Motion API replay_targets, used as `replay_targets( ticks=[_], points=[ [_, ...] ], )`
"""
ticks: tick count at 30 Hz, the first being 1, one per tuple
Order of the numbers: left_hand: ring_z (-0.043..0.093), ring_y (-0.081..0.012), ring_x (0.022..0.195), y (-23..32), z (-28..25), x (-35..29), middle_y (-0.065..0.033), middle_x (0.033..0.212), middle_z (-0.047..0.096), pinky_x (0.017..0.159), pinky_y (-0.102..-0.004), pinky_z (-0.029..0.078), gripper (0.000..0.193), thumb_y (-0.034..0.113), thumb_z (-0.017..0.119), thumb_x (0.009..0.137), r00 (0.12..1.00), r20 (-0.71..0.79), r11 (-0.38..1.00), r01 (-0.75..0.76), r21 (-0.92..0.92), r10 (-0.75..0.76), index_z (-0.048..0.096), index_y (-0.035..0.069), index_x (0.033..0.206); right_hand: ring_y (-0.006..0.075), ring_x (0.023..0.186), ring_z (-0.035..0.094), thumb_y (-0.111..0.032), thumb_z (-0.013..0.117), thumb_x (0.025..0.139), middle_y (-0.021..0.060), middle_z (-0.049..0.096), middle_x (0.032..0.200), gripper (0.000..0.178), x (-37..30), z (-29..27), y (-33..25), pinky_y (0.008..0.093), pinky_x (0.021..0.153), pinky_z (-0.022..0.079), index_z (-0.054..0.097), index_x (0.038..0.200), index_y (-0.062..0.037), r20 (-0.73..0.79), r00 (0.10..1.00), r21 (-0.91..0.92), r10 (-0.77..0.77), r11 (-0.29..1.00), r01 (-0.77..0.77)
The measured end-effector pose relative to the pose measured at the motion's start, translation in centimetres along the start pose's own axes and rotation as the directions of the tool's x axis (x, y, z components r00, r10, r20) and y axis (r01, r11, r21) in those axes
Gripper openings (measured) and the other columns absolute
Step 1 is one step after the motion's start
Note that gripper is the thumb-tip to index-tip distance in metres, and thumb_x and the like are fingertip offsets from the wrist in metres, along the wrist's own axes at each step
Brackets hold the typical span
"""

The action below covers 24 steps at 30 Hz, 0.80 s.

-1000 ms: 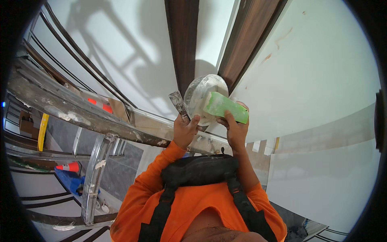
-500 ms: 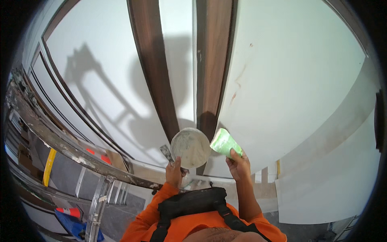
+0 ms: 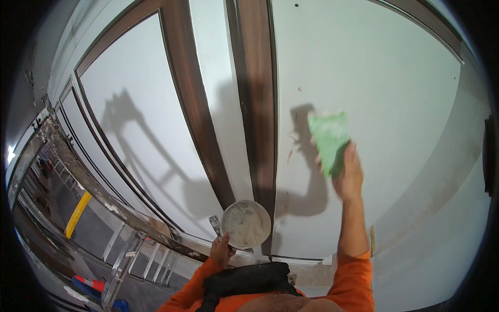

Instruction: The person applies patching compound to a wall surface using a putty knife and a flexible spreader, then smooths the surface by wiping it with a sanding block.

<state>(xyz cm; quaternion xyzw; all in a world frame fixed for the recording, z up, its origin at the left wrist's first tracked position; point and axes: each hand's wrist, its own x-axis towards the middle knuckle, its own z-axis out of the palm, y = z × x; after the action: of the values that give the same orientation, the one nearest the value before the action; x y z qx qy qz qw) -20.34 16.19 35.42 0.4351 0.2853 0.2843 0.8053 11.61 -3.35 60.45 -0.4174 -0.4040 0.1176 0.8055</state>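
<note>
My left hand [image 3: 220, 251] grips a round, light-coloured tub [image 3: 254, 222] with pale filler smeared inside. A stained putty knife [image 3: 214, 225] sticks up beside the tub from the same hand. Raised high on the right, my right hand [image 3: 349, 174] is closed around a green plastic spreader [image 3: 330, 136], its wide edge upward and whitish with filler. The spreader is over the white wall panel [image 3: 395, 109], near small brownish marks on it. Whether its edge touches the panel I cannot tell.
Dark brown wooden strips [image 3: 260, 104] run up the wall between white panels. On the left are a paint-spattered rail [image 3: 86, 171], an aluminium ladder [image 3: 123, 268], a yellow bar [image 3: 78, 214] and a red-and-white cone [image 3: 89, 283]. A black pouch [image 3: 247, 280] hangs at my chest.
My right hand has lifted the green spreader from beside the tub up in front of the right panel. The tub in my left hand sits lower in view, and the view has shifted.
</note>
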Motion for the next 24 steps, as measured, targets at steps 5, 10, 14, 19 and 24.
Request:
replay_targets(
  ticks=[5, 10, 14, 19, 24],
  points=[
    [0.056, -0.0093, 0.058, 0.8, 0.4, -0.5, -0.0023, 0.081, 0.062, 0.049, -0.0231, 0.042, 0.038, 0.040, 0.063, 0.102, 0.990, -0.140, 1.000, -0.019, 0.017, 0.021, 0.057, 0.004, 0.112, 0.0134, 0.097, 0.055, -0.036, 0.041, 0.111, 0.0082, 0.065, 0.119, 0.050, 9.3, 2.9, -6.9, 0.0289, 0.090, 0.046, 0.054, 0.144, -0.0016, 0.268, 0.793, -0.477, -0.547, 0.640, 0.602],
    [0.056, -0.0098, 0.058, 2.4, 1.1, 1.2, -0.0029, 0.080, 0.062, 0.049, -0.0233, 0.043, 0.040, 0.041, 0.063, 0.102, 0.992, -0.124, 0.996, 0.012, 0.087, -0.001, 0.057, 0.003, 0.112, 0.0145, 0.099, 0.054, -0.037, 0.037, 0.111, 0.0071, 0.063, 0.119, 0.050, 16.2, 3.1, -10.0, 0.0284, 0.092, 0.045, 0.055, 0.145, -0.0052, 0.440, 0.547, -0.568, -0.712, 0.251, 0.784],
    [0.052, -0.0090, 0.060, 1.6, 1.3, 2.6, -0.0017, 0.080, 0.060, 0.053, -0.0232, 0.045, 0.040, 0.042, 0.064, 0.102, 0.995, -0.091, 0.999, 0.031, -0.022, -0.032, 0.056, 0.004, 0.112, 0.0143, 0.099, 0.056, -0.046, 0.030, 0.111, 0.0050, 0.067, 0.116, 0.059, 18.7, 4.1, -9.9, 0.0284, 0.090, 0.045, 0.060, 0.138, -0.0034, 0.232, 0.746, -0.486, -0.625, 0.589, 0.645],
    [0.048, -0.0091, 0.054, 0.2, 2.0, 4.1, -0.0028, 0.087, 0.065, 0.053, -0.0243, 0.046, 0.039, 0.043, 0.053, 0.107, 0.992, -0.019, 0.991, 0.127, 0.049, -0.126, 0.055, 0.006, 0.118, 0.0121, 0.091, 0.056, -0.051, 0.034, 0.111, 0.0028, 0.066, 0.101, 0.062, 20.1, 3.7, -9.9, 0.0262, 0.081, 0.045, 0.063, 0.135, -0.0016, 0.148, 0.802, -0.392, -0.579, 0.710, 0.585],
    [0.048, -0.0098, 0.054, 1.4, 5.0, 2.3, -0.0030, 0.080, 0.063, 0.052, -0.0254, 0.043, 0.039, 0.044, 0.051, 0.107, 0.961, -0.007, 0.955, 0.275, 0.114, -0.276, 0.054, 0.005, 0.115, 0.0141, 0.094, 0.057, -0.047, 0.042, 0.110, 0.0037, 0.067, 0.104, 0.054, 20.4, 2.7, -10.3, 0.0289, 0.086, 0.047, 0.065, 0.134, -0.0036, 0.212, 0.814, -0.486, -0.540, 0.665, 0.568]
  ],
)
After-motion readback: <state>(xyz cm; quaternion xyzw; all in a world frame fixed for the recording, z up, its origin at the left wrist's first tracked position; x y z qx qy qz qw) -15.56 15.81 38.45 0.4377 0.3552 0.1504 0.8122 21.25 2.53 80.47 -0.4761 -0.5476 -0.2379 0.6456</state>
